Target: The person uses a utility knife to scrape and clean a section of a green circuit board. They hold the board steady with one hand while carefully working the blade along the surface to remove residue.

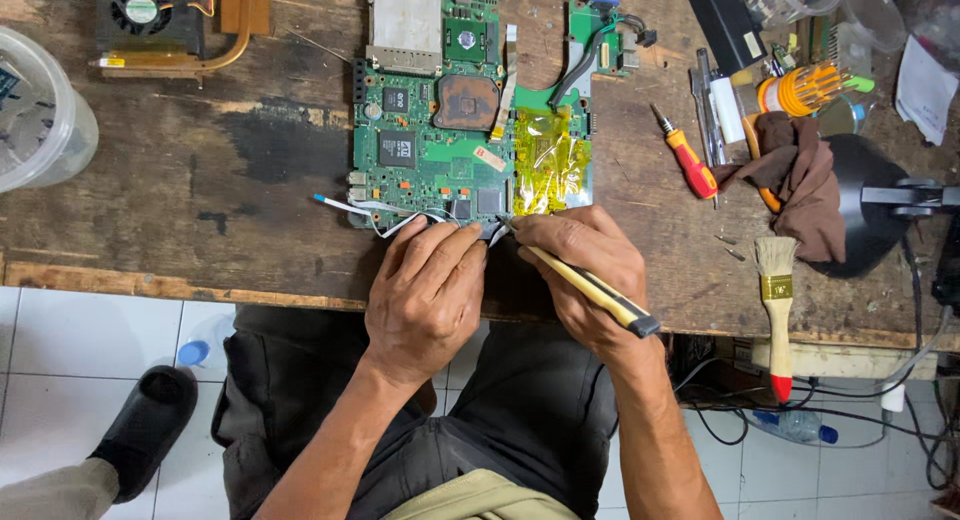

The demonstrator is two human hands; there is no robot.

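Now, right hand (585,255) w/ yellow tool (590,288), left hand (428,285) on green board (440,130)

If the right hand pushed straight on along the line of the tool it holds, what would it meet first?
Probably the left hand's fingertips: the right hand aims its yellow-and-black handled tool up-left, the tip already at the near edge of the green circuit board, though depth is unclear.

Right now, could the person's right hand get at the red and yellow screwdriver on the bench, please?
Probably yes, but not at once. The right hand already has a yellow and black tool in its grip. The red and yellow screwdriver lies just beyond it on bare wooden bench, nothing between.
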